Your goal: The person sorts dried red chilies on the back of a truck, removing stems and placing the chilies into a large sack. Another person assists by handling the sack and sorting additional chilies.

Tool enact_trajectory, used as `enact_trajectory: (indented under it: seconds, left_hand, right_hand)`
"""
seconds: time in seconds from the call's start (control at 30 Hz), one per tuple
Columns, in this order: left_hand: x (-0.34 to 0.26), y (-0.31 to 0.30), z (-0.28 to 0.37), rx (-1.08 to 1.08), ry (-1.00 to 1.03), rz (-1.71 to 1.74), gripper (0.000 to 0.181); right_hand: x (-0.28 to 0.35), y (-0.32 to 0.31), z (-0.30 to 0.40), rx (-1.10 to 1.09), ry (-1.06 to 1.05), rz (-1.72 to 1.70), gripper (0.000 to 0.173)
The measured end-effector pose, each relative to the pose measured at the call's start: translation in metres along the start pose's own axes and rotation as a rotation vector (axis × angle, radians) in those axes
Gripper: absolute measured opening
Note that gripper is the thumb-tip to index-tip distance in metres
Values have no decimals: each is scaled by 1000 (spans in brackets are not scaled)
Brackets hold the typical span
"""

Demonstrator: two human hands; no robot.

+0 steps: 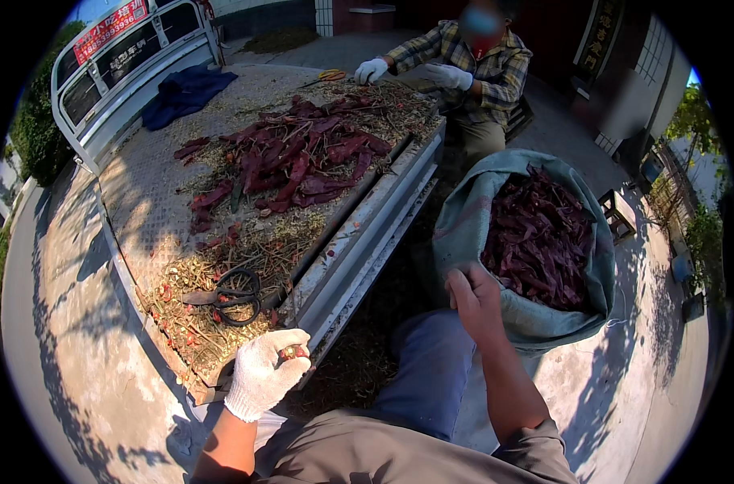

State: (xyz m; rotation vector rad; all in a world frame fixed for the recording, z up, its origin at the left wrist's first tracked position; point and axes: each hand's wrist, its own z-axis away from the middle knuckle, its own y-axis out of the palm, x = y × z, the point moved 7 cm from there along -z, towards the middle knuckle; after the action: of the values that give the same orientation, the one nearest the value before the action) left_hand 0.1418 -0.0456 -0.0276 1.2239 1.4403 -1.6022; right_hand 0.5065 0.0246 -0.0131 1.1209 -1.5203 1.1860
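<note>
My left hand (pixel 266 372), in a white knitted glove, is at the near corner of a metal truck bed. Between its thumb and fingers it holds a small red and yellowish piece of pepper (pixel 293 353). My bare right hand (pixel 477 297) has its fingers curled, in front of the near-left rim of a green woven sack (pixel 457 236). Whether it grips the rim is hidden from this angle. Dark red dried chili peppers (pixel 539 236) fill the sack's open mouth. Black-handled scissors (pixel 237 296) lie on stems and seeds near my left hand.
More dried peppers (pixel 300 151) are heaped mid-bed. Across the corner sits a person (pixel 488 72) in a checked shirt and white gloves, near orange-handled scissors (pixel 330 75). Dark blue cloth (pixel 185 94) lies by the bed's railing (pixel 95 85). A raised metal edge (pixel 367 224) borders the bed.
</note>
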Motion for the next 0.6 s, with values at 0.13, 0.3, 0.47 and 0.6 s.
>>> enact_trajectory:
  seconds: [0.13, 0.3, 0.47, 0.6]
  left_hand:
    - [11, 13, 16, 49, -17, -17, 67]
    - [6, 22, 36, 46, 130, -256, 57]
    - [15, 20, 54, 105, 58, -229, 30]
    - [12, -2, 77, 86, 54, -313, 38]
  right_hand:
    - [40, -122, -31, -434, -360, 973, 31]
    - [62, -4, -28, -101, -391, 584, 34]
    - [85, 219, 11, 495, -682, 471, 27]
    - [83, 309, 9, 560, -941, 729, 28]
